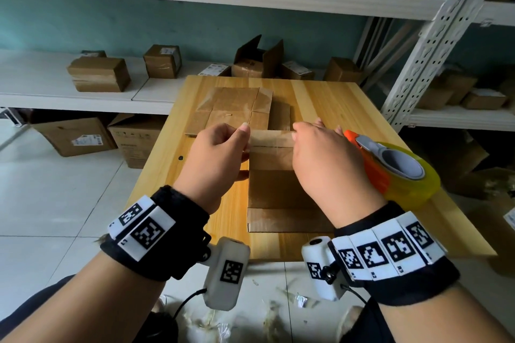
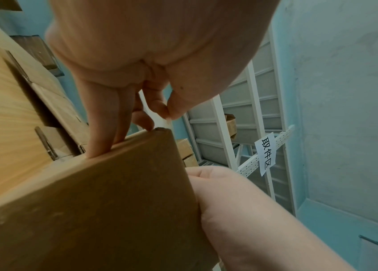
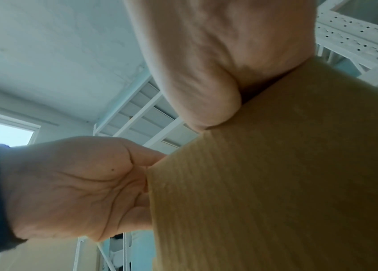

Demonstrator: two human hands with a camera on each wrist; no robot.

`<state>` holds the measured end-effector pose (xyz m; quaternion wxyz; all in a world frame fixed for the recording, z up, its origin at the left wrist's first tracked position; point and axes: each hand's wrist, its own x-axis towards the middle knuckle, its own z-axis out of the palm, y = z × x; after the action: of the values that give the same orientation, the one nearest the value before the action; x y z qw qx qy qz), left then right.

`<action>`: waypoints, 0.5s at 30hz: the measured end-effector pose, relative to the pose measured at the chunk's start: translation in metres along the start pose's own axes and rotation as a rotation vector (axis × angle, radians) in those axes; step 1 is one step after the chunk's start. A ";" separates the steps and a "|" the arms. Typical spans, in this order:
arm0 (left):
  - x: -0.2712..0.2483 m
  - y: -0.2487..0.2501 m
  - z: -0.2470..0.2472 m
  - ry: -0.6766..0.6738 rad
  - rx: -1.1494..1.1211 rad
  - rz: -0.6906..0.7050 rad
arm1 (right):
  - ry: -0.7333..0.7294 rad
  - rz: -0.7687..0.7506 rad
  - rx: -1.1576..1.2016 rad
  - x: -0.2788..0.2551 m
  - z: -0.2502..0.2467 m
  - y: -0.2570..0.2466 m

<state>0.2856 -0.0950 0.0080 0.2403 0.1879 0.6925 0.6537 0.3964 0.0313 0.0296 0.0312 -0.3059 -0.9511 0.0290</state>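
The left edge of the cardboard box [image 1: 271,159] is gripped by the left hand [image 1: 220,156], with the thumb laid on the far flap and the fingers curled against the side. The box is held between both hands over the wooden table [image 1: 348,103], its long axis running away from the person. Its right edge is clasped by the right hand [image 1: 326,164], thumb pressed on. A tape dispenser [image 1: 395,167] lies just beside that hand.
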 end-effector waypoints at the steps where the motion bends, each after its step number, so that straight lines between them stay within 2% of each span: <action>1: 0.001 0.000 0.001 0.003 0.000 -0.002 | -0.031 0.004 -0.016 0.000 -0.002 -0.002; 5: 0.002 0.000 0.002 0.024 0.016 0.005 | -0.052 0.032 0.000 0.002 -0.003 -0.006; 11: 0.005 0.004 0.002 0.022 0.051 0.008 | 0.140 0.029 0.164 0.002 0.006 -0.009; 15: 0.009 0.008 -0.002 0.011 0.086 0.020 | 0.185 0.021 0.253 0.001 0.010 -0.009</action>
<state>0.2767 -0.0914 0.0153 0.2217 0.2013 0.7195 0.6266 0.3894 0.0245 0.0207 0.1566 -0.3108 -0.9297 0.1207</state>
